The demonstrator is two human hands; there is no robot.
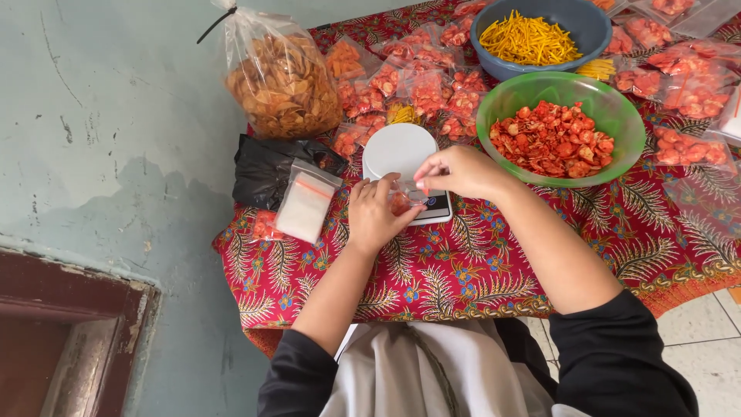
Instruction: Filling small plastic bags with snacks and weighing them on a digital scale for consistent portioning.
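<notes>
Small clear bag (401,199) with a few red snacks inside sits between both hands, just above the near end of a white kitchen scale (405,166) that stands near the middle of the worktop (463,270). The left hand (377,212) cups the bag from below, its grip pressed around the bag's side. The right hand (455,171) comes from above, thumb and forefinger pinching the bag's top edge.

Two bowls stand toward the far right of the worktop: one green bowl (617,108) holding red snack pieces, just beside the right hand, and one blue bowl (587,27) behind it, holding yellow sticks. One stack of empty clear bags (307,205) with red seal strips lies to the left of the left hand, near the worktop's left edge. One black plastic bag (266,170) lies crumpled just behind that stack. One large clear sack (282,77) of orange-brown chips, knotted at the top, stands at the far left corner.

Many small filled packets of red snacks (417,85) lie piled between the sack and the bowls; more lie along the right edge beyond the green bowl, too many and too overlapped to count. A red patterned cloth with leaf and flower prints covers the worktop.
</notes>
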